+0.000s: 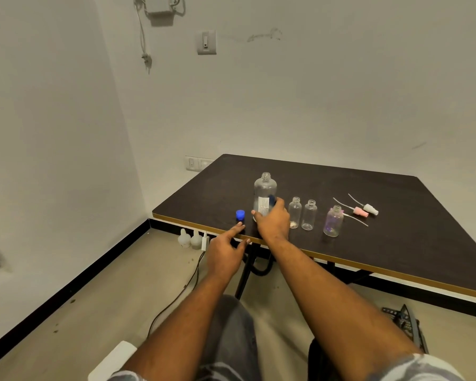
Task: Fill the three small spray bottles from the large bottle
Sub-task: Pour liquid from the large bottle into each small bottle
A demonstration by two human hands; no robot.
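Observation:
The large clear bottle (pixel 265 188) stands uncapped near the table's front left. My right hand (pixel 272 221) grips its lower body, fingers wrapped round the label. Its blue cap (pixel 240 214) sits on the table just left of it. My left hand (pixel 226 251) hovers at the table edge with fingers spread and straight, one fingertip close to the cap. To the right stand three small open bottles: two clear ones (pixel 295 212) (pixel 309 215) and a purplish one (pixel 333 221).
The dark table (pixel 396 243) has a wood-coloured front edge. A pink spray head (pixel 360 212) and a white spray head (pixel 371 209) with dip tubes lie behind the purplish bottle. White containers (pixel 190 239) and a cable lie on the floor below.

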